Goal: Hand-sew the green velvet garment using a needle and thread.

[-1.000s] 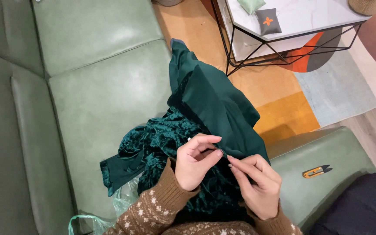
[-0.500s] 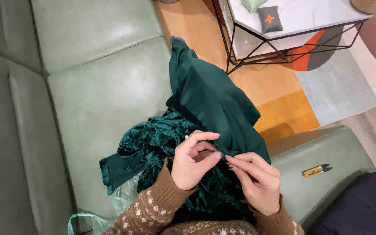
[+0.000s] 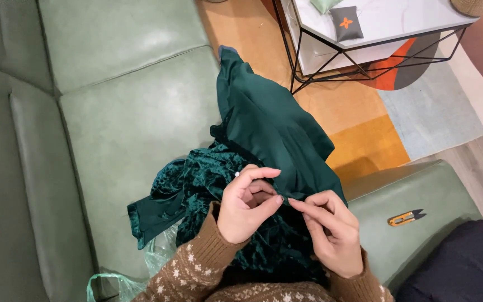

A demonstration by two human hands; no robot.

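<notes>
A dark green garment (image 3: 264, 128) of smooth and velvet cloth lies across my lap and the sofa seat. My left hand (image 3: 247, 207) is curled over the velvet part, thumb and forefinger pinched at a fold of the cloth. My right hand (image 3: 331, 232) meets it there, fingertips pinching the same spot on the fabric edge. Whether a needle is between the fingers is too small to tell. Both sleeves are brown knit with a white pattern.
I sit on a pale green leather sofa (image 3: 113, 112). Small orange thread snips (image 3: 406, 217) lie on the cushion to my right, beside a dark navy cloth (image 3: 465, 268). A clear plastic bag (image 3: 141, 274) sits at lower left. A wire-legged white table (image 3: 375, 33) stands on a patterned rug.
My left hand has shifted slightly right and its fingers closed toward the right hand's fingertips; the garment stays in place.
</notes>
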